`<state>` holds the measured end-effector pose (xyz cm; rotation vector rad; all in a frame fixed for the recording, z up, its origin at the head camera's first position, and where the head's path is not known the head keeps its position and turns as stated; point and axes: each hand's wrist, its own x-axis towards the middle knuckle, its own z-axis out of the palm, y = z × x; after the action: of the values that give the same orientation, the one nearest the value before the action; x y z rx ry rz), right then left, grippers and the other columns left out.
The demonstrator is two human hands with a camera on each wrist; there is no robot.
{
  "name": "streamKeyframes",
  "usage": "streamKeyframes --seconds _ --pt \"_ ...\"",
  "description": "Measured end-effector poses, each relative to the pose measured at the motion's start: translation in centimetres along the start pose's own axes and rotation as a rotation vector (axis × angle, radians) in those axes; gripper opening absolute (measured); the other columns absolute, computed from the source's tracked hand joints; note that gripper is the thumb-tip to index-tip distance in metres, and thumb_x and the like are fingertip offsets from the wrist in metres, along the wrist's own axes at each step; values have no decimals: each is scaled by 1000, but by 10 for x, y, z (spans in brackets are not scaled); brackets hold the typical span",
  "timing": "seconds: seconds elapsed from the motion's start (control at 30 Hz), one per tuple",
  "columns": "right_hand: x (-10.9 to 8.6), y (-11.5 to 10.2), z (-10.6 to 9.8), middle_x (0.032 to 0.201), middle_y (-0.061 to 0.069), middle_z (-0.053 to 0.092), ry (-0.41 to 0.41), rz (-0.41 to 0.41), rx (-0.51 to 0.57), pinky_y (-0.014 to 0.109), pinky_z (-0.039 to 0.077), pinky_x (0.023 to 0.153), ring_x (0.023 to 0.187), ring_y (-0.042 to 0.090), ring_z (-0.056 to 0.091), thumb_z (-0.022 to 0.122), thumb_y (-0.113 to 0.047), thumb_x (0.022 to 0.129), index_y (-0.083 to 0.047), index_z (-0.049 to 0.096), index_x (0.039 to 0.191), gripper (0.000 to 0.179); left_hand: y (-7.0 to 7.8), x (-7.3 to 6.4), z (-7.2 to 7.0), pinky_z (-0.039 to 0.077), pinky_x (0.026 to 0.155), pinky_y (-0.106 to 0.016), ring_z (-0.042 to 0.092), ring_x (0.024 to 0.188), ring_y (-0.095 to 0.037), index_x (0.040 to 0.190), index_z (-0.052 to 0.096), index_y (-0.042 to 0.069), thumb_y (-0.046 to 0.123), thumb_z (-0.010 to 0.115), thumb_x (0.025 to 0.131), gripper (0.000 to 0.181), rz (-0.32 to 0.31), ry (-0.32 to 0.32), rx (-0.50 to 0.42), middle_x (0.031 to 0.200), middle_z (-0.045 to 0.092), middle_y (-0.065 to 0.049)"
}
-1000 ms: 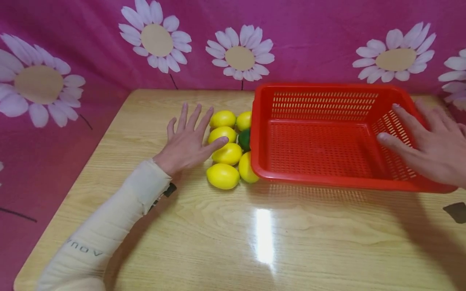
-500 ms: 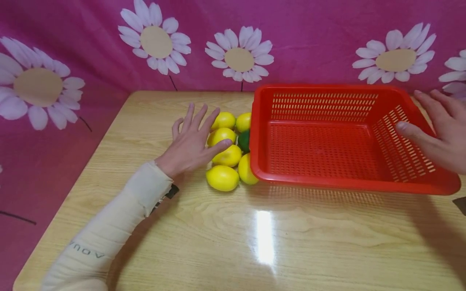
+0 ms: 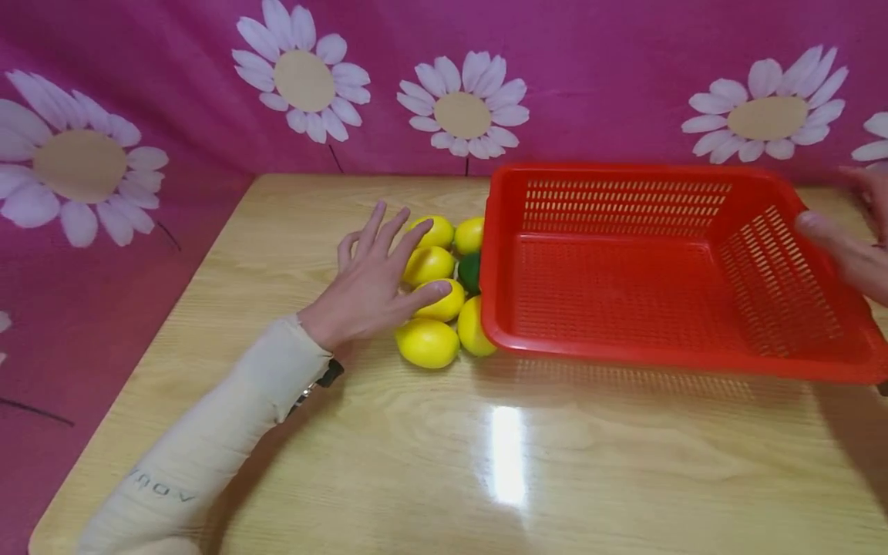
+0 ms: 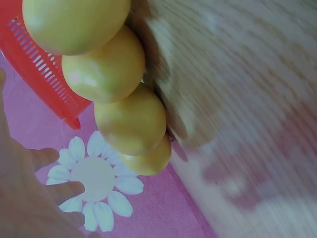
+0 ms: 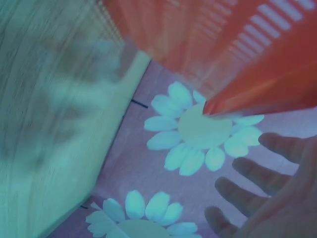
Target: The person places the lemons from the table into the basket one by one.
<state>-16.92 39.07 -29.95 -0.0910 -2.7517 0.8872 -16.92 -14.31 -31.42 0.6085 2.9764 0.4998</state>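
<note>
A group of yellow lemons (image 3: 427, 344) lies on the table at the left end of a red plastic basket (image 3: 610, 358). Among them is a dark green lime-like fruit (image 3: 469, 272), partly hidden by the basket's rim. My left hand (image 3: 375, 281) hovers over the left column of lemons, fingers spread, its thumb and forefinger overlapping them in the head view. At the basket's right end, my right hand (image 3: 856, 250) is cut off by the frame, thumb at the rim. In the right wrist view its fingers (image 5: 242, 196) are spread beside the basket's outer wall (image 5: 198, 44).
The wooden table (image 3: 388, 462) ends at the back against a magenta cloth (image 3: 590, 77) printed with white daisies. Slotted walls and a mesh floor show inside the basket, with no fruit in it.
My right hand has moved right, from above the basket's inside to its right rim. My left hand has shifted slightly right, over the lemons. The basket's right end has turned slightly toward me.
</note>
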Motion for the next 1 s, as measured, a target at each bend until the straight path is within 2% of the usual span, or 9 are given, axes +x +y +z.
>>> streamKeyframes --seconds 0.1,0.2,0.3,0.33,0.53,0.57,0.7,0.87,1.0 --pt "3 8 0 169 -12 32 -5 -26 33 18 39 117 127 -8 42 56 -29 103 -48 23 159 67 3 0 -1 6 125 -66 -12 163 -32 165 22 29 74 50 93 90 14 -2 17 175 11 -7" --pt "4 10 2 170 -12 31 15 -60 56 31 21 131 134 -8 36 55 -26 102 -45 23 160 68 5 2 -2 7 125 -66 -10 163 -32 165 24 28 74 51 93 89 20 3 27 174 16 -8" --pt "4 12 2 170 -13 30 10 -47 49 30 21 131 136 -5 37 55 -28 102 -45 22 160 69 8 6 -4 7 125 -65 -7 163 -33 165 25 27 74 49 94 89 33 -8 14 172 20 -8" --pt "5 12 2 171 -9 30 6 -32 41 23 30 125 128 -9 38 55 -29 102 -46 21 160 69 8 8 -5 7 125 -65 -6 163 -34 165 25 26 74 48 95 88 35 -9 2 172 22 -8" --pt "16 9 3 174 15 20 -30 -10 14 49 26 129 148 23 36 49 -32 104 -41 11 163 71 10 12 -15 6 126 -63 5 163 -33 162 31 25 67 49 98 79 27 37 -89 168 32 -8" --pt "17 8 3 174 16 16 -44 3 9 61 14 129 154 35 27 48 -32 104 -40 8 164 73 10 11 -15 6 126 -63 5 162 -33 162 32 25 67 49 98 79 30 36 -95 168 32 -8" --pt "14 9 5 175 20 0 -111 81 -23 76 6 122 154 56 9 47 -38 102 -34 -2 166 80 12 10 -14 6 127 -63 5 162 -33 161 33 23 68 50 97 80 44 -3 -98 169 30 -7" --pt "6 11 10 173 24 -1 -115 140 -34 76 17 121 151 58 12 47 -44 103 -35 -4 166 82 14 9 -12 12 127 -61 13 160 -32 158 38 22 69 51 97 78 73 -10 -89 165 35 -7" --pt "10 7 11 173 23 6 -102 112 -82 74 18 123 148 56 17 52 -42 101 -32 3 167 83 15 6 -13 25 125 -55 27 152 -28 156 42 21 70 52 96 79 76 -22 -89 159 41 -5"
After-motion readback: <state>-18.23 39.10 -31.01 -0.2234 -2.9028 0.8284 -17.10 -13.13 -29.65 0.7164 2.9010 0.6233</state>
